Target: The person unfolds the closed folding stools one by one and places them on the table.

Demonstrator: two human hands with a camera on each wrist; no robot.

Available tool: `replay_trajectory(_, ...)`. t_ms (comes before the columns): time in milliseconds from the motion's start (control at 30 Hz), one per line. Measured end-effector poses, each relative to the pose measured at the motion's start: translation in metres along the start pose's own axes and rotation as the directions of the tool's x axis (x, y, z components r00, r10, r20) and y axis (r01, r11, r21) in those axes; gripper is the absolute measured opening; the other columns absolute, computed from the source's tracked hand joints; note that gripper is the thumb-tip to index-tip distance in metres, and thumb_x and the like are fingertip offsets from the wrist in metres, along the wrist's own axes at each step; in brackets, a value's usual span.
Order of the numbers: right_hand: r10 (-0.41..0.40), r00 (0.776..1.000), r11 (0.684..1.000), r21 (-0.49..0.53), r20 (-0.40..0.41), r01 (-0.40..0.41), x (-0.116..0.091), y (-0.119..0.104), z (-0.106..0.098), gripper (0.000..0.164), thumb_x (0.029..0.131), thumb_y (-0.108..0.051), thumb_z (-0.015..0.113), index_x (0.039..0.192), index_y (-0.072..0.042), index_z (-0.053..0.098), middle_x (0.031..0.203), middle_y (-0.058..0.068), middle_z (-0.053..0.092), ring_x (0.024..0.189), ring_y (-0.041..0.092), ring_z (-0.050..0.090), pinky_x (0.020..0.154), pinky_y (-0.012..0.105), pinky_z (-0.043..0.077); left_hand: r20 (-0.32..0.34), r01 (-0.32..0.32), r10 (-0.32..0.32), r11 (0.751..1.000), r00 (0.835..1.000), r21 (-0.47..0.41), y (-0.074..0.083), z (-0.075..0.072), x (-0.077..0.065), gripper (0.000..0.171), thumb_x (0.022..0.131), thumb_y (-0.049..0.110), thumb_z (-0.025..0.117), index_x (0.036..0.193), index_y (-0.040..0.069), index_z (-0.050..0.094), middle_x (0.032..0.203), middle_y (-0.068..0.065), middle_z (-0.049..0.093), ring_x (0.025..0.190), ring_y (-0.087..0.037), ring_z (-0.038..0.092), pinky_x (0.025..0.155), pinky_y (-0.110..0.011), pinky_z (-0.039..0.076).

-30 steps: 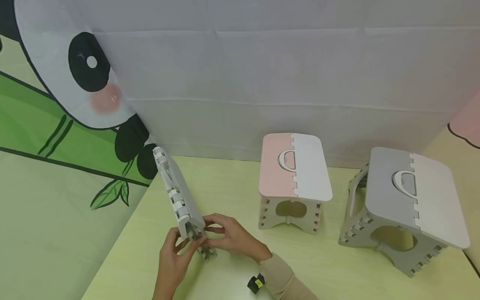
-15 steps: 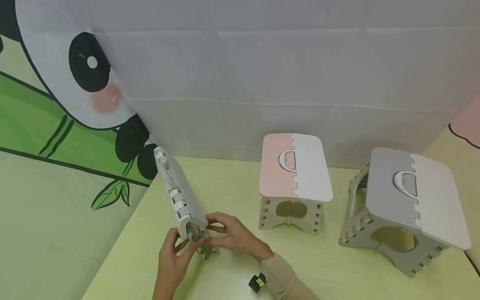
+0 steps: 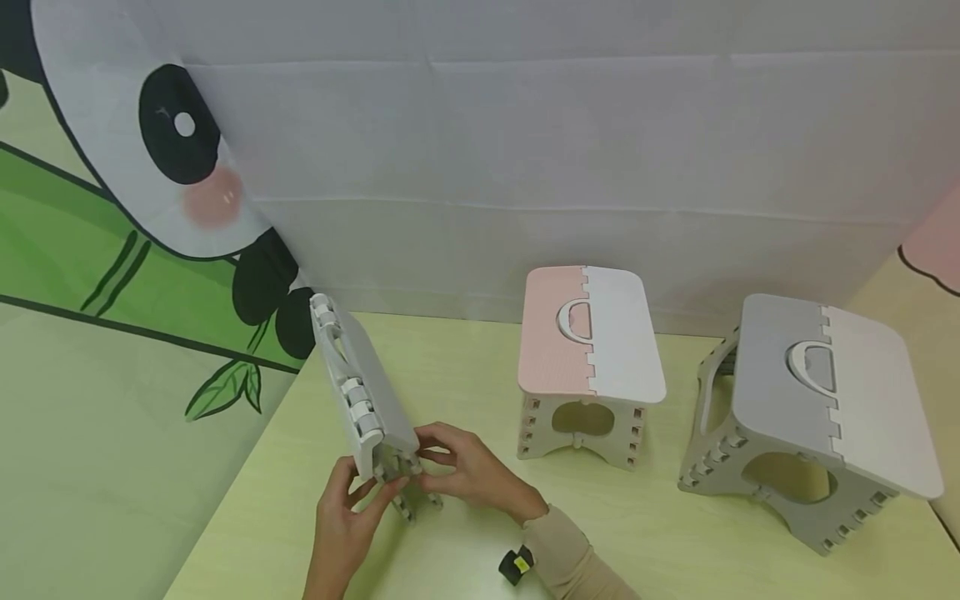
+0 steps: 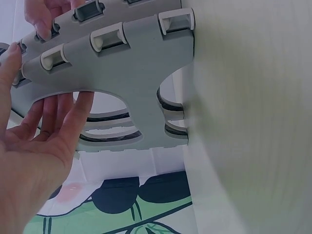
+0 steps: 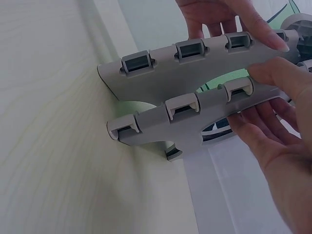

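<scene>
A grey-and-white folding step stool (image 3: 360, 392) stands tilted on the table's left side, its top folded and its leg panels a little apart. Low on its near end, my left hand (image 3: 347, 517) grips one leg panel (image 4: 146, 73). In the left wrist view, the fingers (image 4: 53, 114) curl into that panel's oval opening and the thumb lies at the hinge edge. Opposite, my right hand (image 3: 472, 475) holds the other leg panel (image 5: 146, 126); in the right wrist view its fingertips reach under the panel's cut-out and the thumb presses the edge. The stool's far end is partly hidden.
An unfolded pink-and-white stool (image 3: 588, 333) stands right of my hands. Farther right is a larger unfolded grey-and-white stool (image 3: 825, 400). A white cloth (image 3: 525, 150) hangs behind the table (image 3: 247, 533), with a panda print at left. A black strap (image 3: 516, 565) shows by the right sleeve.
My right hand has shifted slightly right with its leg panel, so the gap between the two panels is a little wider. My left hand has barely moved.
</scene>
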State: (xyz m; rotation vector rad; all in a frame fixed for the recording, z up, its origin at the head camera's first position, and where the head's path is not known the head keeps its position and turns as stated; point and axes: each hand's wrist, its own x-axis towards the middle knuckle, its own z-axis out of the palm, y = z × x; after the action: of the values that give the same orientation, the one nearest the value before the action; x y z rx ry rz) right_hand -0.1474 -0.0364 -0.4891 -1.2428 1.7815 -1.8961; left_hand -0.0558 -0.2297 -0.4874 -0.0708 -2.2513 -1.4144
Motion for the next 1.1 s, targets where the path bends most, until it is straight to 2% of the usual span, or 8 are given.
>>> replay_trajectory(233, -0.007, 1.000, 1.000, 0.003, -0.010, 0.007, -0.0012, 0.0008, -0.0023, 0.048, 0.092, 0.012, 0.068, 0.137, 0.001, 0.055, 0.132, 0.019, 0.058, 0.126, 0.023, 0.059, 0.106, 0.033, 0.049, -0.005, 0.006, -0.006, 1.000, 1.000, -0.004, 0.0028, -0.0005, 0.0000, 0.045, 0.080, -0.008, 0.084, 0.118, 0.000, 0.060, 0.118, 0.005, 0.063, 0.111, -0.006, 0.061, 0.087, -0.018, 0.056)
replay_trajectory(567, 0.005, 1.000, 1.000, 0.000, -0.025, -0.005, -0.0030, 0.0008, -0.0047, 0.050, 0.091, 0.014, 0.068, 0.137, 0.003, 0.054, 0.132, 0.021, 0.058, 0.126, 0.025, 0.059, 0.106, 0.036, 0.049, -0.013, 0.037, -0.037, 0.999, 0.999, 0.005, 0.0042, -0.0001, -0.0006, 0.044, 0.080, -0.006, 0.085, 0.117, 0.002, 0.061, 0.116, 0.005, 0.064, 0.109, -0.006, 0.062, 0.086, -0.018, 0.056)
replay_trajectory(1100, -0.018, 1.000, 1.000, -0.004, -0.019, 0.018, -0.0042, 0.0004, -0.0083, 0.049, 0.092, 0.010, 0.070, 0.138, 0.003, 0.054, 0.134, 0.020, 0.057, 0.127, 0.027, 0.058, 0.107, 0.034, 0.049, -0.012, 0.032, -0.032, 0.999, 0.999, 0.005, 0.0036, -0.0030, -0.0003, 0.043, 0.080, -0.008, 0.083, 0.117, 0.002, 0.062, 0.114, 0.003, 0.064, 0.109, -0.007, 0.061, 0.086, -0.018, 0.056)
